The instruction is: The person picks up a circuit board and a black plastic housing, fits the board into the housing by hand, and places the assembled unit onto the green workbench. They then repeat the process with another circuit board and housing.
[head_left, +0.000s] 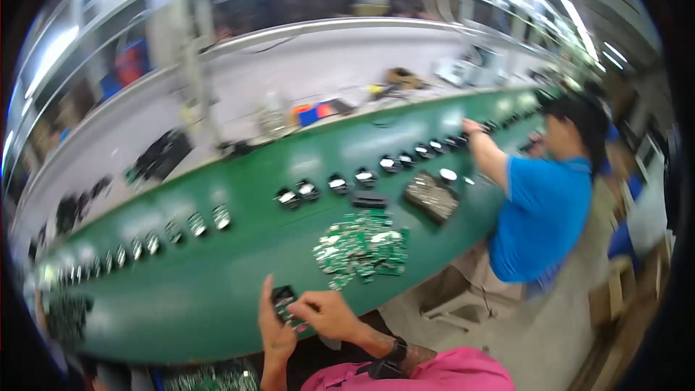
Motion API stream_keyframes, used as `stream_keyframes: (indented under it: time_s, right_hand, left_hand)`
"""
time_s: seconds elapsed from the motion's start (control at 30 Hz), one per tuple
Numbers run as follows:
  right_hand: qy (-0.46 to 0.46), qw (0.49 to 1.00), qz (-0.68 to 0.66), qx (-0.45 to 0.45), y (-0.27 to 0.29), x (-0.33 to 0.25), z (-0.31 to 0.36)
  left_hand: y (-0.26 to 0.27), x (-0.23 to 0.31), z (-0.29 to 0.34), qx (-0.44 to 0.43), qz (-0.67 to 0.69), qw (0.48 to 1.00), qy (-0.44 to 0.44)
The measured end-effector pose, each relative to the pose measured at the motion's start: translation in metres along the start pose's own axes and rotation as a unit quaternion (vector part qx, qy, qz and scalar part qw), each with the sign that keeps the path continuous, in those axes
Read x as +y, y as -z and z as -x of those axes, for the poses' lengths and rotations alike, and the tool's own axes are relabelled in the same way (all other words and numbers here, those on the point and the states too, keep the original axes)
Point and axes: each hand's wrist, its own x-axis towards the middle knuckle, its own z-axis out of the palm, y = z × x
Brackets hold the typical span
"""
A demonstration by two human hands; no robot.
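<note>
My left hand (274, 329) holds a small black housing (283, 294) above the near edge of the green bench, its index finger pointing up along the side. A small green circuit board (282, 309) shows in or against the housing. My right hand (329, 314) comes in from the right, thumb and fingers closed and pressed at the board. What its fingertips grip is hidden. A heap of green circuit boards (362, 250) lies just beyond my hands. Behind the heap sits a black block-shaped part (368, 200).
Round black parts with shiny tops (338, 184) line the green bench (217, 304). Small units (197, 224) form a row at left. A box of small parts (431, 197) stands near a co-worker in blue (546, 199). More boards (210, 379) lie below the bench edge.
</note>
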Motion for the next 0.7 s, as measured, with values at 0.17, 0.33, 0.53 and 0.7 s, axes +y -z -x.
stream_keyframes:
  time_s: [0.17,0.33,0.53,0.7]
  right_hand:
    - [0.015,0.998,-0.053,-0.004,0.011,-0.001,0.008]
    - [-0.006,0.999,-0.040,0.000,0.018,-0.003,0.009]
    - [-0.045,0.999,0.004,0.024,0.032,-0.013,0.010]
    - [-0.104,0.993,-0.054,0.009,0.036,-0.017,0.008]
  left_hand:
    - [-0.009,-0.003,0.007,0.015,0.105,0.994,-0.008]
    - [-0.002,0.010,0.010,0.012,0.032,0.998,-0.049]
    - [-0.012,0.026,0.009,-0.037,-0.046,0.998,-0.015]
    - [-0.007,0.037,0.015,-0.074,0.113,0.991,0.009]
